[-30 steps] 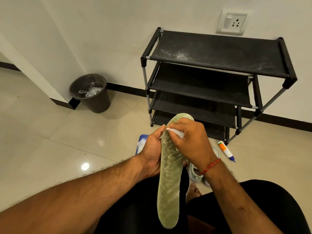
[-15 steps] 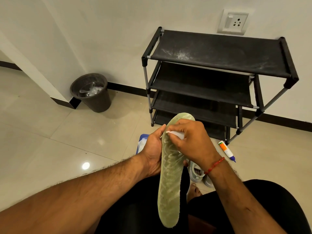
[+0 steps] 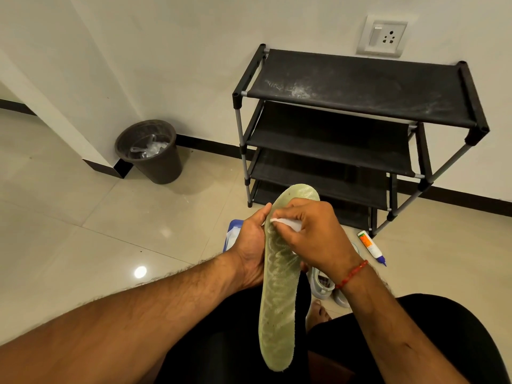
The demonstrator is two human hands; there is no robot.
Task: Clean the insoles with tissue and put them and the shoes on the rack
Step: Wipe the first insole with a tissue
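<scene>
A long pale green insole [image 3: 278,295] stands upright in front of me, toe end up. My left hand [image 3: 250,245] grips its left edge near the upper half. My right hand [image 3: 313,234] pinches a white tissue [image 3: 285,223] against the insole's upper face. Below my right wrist, white shoes [image 3: 322,284] sit on the floor, partly hidden by my arm. The black shoe rack [image 3: 357,90] with several fabric shelves stands against the wall beyond the insole.
A dark waste bin [image 3: 151,153] with clear plastic inside stands at the wall corner to the left. A blue tissue pack [image 3: 232,234] lies behind my left hand. A small glue tube [image 3: 371,246] lies on the tiles by the rack's right foot.
My right hand with the tissue has shifted only slightly on the upper part of the insole. The left hand keeps its hold.
</scene>
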